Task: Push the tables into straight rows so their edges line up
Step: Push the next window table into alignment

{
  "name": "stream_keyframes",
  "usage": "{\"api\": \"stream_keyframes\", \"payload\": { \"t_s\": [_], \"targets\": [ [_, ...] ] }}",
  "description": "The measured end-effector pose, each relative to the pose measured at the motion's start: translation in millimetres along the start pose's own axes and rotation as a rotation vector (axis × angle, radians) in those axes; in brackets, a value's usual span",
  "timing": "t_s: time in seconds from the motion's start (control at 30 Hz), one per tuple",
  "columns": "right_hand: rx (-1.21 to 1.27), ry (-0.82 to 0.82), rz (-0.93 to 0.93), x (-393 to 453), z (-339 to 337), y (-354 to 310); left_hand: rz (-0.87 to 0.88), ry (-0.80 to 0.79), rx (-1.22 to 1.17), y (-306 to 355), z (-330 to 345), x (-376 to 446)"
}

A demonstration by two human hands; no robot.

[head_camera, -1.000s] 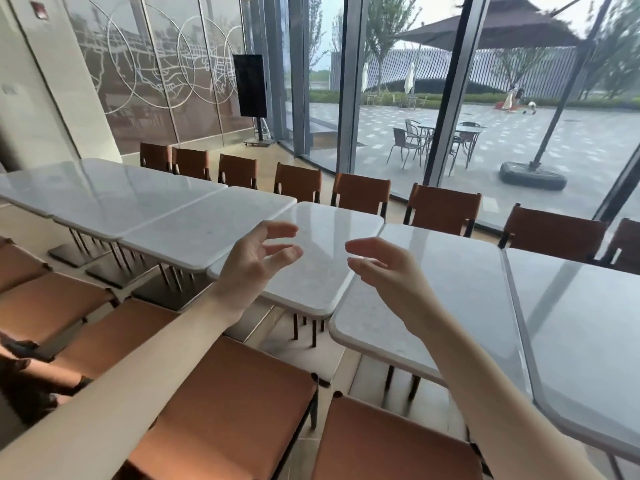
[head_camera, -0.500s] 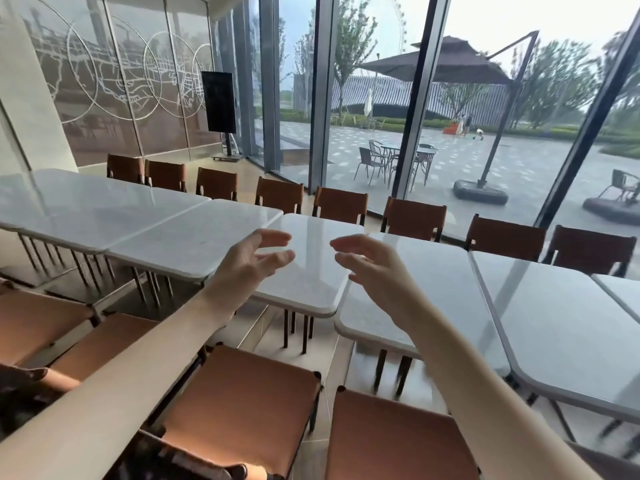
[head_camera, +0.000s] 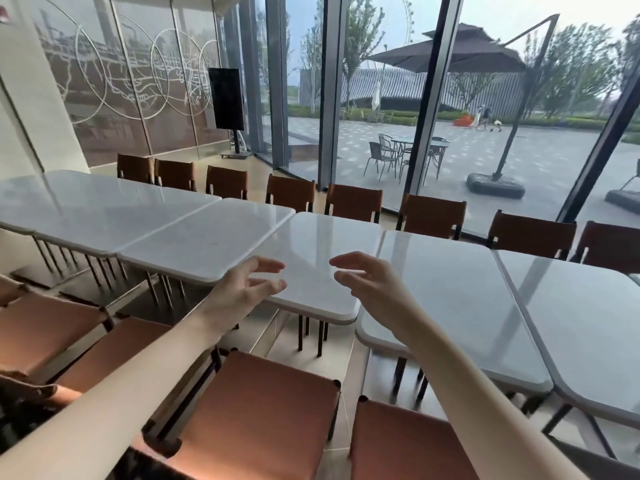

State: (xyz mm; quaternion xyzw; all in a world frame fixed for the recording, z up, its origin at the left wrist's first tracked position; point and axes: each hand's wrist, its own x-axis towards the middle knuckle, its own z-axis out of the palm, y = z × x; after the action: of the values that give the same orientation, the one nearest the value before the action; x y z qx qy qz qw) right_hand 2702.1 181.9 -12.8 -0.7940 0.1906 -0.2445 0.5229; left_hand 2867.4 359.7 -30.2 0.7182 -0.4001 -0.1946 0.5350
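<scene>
row: white tables [head_camera: 104,209] run left to right down the room, chairs [head_camera: 353,202] lined along the far edge and more on the near side
odd one out: middle table [head_camera: 318,268] sits a bit skewed, its near edge is set further back than the right table [head_camera: 460,299], and there's a wedge gap between the two, so edges don't line up there
near chair [head_camera: 263,420]: right under the arms, between the person and the middle table
left hand [head_camera: 242,292]: fingers spread and loose, holding nothing, hovering over the middle table's near left corner
right hand [head_camera: 372,285]: same deal, relaxed and empty, over the near right corner
step: looks like reaching in to grab that table, no contact yet
next: I'd say get both hands on the near edge, then pull and twist it flush with its neighbours
</scene>
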Motion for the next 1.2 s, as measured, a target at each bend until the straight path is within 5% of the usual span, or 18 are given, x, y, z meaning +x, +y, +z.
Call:
{"api": "stream_keyframes", "payload": {
  "t_s": [0.57, 0.87, 1.2],
  "targets": [
    [-0.038, 0.041, 0.129, 129.8, 15.8, 44.9, -0.089, -0.018, 0.065, -64.0, -40.0, 143.4],
    [0.042, 0.265, 0.169, 188.6, 110.6, 26.0, 0.023, -0.102, 0.031, -93.0, -148.1, 223.7],
    [0.005, 0.323, 0.230, 226.7, 195.8, 6.2, 0.047, -0.267, -0.003, -139.9, -218.7, 267.4]
  ]
}}
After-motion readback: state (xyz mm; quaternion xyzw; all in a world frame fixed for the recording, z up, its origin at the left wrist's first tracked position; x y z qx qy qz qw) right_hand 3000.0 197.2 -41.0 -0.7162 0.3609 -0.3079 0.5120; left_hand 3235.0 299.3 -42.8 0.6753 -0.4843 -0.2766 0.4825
